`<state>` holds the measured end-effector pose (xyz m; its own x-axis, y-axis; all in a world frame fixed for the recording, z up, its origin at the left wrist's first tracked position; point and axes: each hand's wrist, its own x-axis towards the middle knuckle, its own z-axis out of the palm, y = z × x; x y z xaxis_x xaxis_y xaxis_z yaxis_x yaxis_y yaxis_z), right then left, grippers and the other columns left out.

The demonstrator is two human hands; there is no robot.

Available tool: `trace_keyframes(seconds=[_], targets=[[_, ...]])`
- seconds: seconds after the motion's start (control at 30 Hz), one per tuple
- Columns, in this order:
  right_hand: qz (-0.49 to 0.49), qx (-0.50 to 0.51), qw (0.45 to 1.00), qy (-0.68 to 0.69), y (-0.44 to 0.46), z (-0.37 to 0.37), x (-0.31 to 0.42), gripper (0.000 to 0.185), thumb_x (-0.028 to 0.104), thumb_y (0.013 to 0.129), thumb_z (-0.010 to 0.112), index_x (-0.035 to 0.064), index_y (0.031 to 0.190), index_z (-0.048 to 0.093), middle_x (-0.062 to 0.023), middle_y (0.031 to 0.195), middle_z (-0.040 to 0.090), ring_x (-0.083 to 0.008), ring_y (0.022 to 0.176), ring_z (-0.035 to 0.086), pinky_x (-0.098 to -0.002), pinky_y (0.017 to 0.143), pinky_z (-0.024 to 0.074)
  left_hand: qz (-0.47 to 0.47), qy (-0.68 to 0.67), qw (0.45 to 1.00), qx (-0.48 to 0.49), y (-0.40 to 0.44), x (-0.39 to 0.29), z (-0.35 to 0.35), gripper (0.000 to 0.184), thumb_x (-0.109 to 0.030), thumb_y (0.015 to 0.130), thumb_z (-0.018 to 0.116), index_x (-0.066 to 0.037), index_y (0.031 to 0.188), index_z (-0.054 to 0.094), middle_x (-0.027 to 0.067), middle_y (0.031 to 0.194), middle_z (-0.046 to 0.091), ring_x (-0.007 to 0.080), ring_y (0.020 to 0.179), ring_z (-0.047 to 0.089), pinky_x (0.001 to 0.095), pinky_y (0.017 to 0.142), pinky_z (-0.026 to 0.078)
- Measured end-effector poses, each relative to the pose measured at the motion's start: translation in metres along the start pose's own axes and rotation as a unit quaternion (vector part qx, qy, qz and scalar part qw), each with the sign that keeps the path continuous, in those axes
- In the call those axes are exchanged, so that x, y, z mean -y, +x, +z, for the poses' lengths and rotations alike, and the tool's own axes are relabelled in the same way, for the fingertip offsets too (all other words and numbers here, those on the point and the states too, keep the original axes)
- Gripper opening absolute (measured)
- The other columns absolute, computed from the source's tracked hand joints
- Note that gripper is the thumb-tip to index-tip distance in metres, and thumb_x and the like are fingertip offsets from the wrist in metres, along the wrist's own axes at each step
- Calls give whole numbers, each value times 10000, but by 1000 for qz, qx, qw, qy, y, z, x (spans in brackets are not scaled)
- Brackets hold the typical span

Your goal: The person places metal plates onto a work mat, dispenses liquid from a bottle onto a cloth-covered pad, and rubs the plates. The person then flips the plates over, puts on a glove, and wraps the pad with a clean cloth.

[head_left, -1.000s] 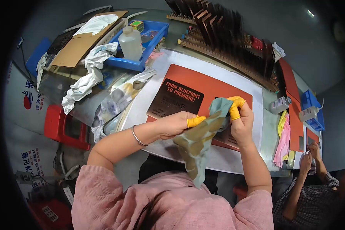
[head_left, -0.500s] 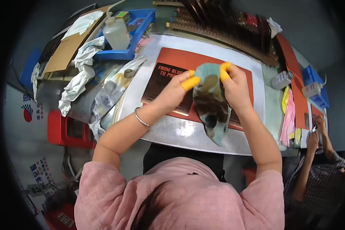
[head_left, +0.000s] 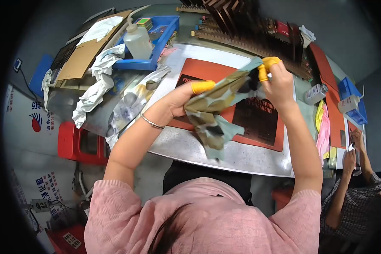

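Left hand (head_left: 180,99) and right hand (head_left: 280,86) pinch stained green cloth (head_left: 216,101); below grip, dark printed panel (head_left: 256,125) reads "BLUEPRINT TO PREMIERE!"

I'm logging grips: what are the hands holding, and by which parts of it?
A green-and-brown blotched cloth. The right hand pinches its upper right end; the left hand holds its left edge, the exact grip partly hidden.

Free near strip of metal sheet (head_left: 178,146), cloth (head_left: 209,108) hanging across; blue tray (head_left: 133,64), rack (head_left: 237,44) blocking beyond
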<state>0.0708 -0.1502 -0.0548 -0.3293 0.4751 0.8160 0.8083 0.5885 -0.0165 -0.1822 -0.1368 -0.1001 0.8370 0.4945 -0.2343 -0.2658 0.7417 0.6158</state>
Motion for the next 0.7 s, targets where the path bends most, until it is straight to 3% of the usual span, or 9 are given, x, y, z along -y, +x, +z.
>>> trace_keyframes(seconds=[0.03,0.07,0.17,0.27,0.37,0.53,0.6,0.7], targets=[[-4,-2,1000,1,0,-1,-2,149,26,696,622,4,792,510,-136,762,545,-302,579,544,-359,492,447,-11,104,994,0,0,4,0,367,-299,844,564,-5,1062,534,83,964,605,145,828,606,280,712,512],[-7,-11,1000,0,0,-3,-5,150,17,700,617,0,802,509,-142,773,545,-305,593,545,-360,503,451,-36,160,987,-2,2,12,-1,393,-301,835,583,-4,1087,527,73,966,601,126,813,600,257,692,504],[-1,-31,1000,3,4,-9,-10,148,4,708,608,-6,818,509,-152,791,544,-314,623,548,-359,527,455,-107,194,971,95,-9,15,8,379,-258,812,630,-9,1083,542,45,960,599,102,806,589,236,686,494],[50,-47,998,14,5,-18,-16,130,-5,735,586,-13,847,519,-167,814,548,-328,679,547,-362,579,446,-96,195,973,75,-13,15,3,343,-160,759,681,33,1024,579,42,928,620,92,800,582,229,705,477],[81,-61,995,2,4,-24,-25,89,10,771,565,-29,844,531,-167,786,548,-317,681,544,-353,596,446,-100,204,971,77,-16,16,-12,287,-154,765,675,25,977,605,21,871,630,73,763,577,216,686,471],[190,-65,980,1,-6,-34,-41,94,23,775,550,-25,854,566,-137,772,560,-246,653,544,-306,583,433,-60,185,980,44,-21,30,-23,176,-143,802,633,-5,911,621,-10,841,625,39,727,563,192,660,453],[222,-85,970,43,-13,-34,-53,112,24,778,556,-20,879,575,-86,732,556,-140,596,501,-249,542,401,-29,172,985,-3,-19,33,-30,161,-166,827,606,-31,913,618,-17,792,614,37,717,555,196,646,455],[237,-78,967,40,-19,-42,-53,97,34,797,554,-16,877,576,-65,705,555,-104,586,476,-230,527,384,-7,176,984,-27,-21,27,-43,193,-206,859,566,-39,947,606,-6,816,614,56,740,569,215,641,474]])
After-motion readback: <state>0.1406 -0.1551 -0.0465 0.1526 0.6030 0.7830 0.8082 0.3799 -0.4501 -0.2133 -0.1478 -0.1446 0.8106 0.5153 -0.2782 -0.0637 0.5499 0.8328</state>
